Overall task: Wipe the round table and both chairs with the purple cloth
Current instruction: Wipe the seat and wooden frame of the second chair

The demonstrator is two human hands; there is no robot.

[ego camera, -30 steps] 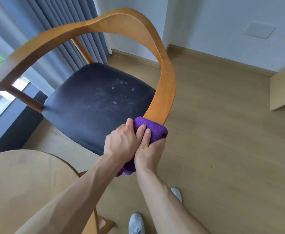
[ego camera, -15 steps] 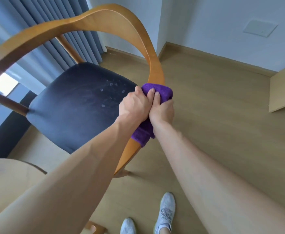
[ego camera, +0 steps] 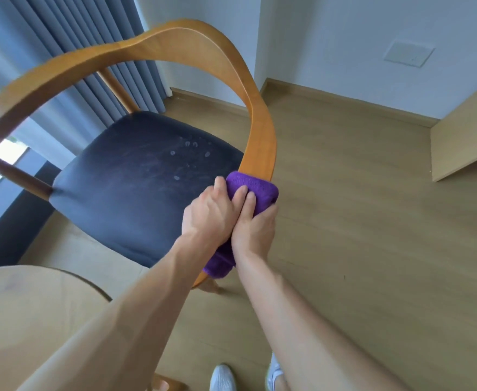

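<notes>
Both my left hand [ego camera: 210,214] and right hand [ego camera: 255,231] clamp the purple cloth [ego camera: 255,190] round the chair's armrest [ego camera: 260,148]; hands touching.

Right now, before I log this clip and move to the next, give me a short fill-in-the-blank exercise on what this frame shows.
1. Both hands hold the purple cloth wrapped around the chair's curved wooden ____.
2. The dark blue padded seat carries pale ____ near its middle.
3. The round wooden table shows at the lower ____ of the view.
4. The left hand and right hand are ____ each other.

Missing words: armrest; spots; left; touching
</notes>
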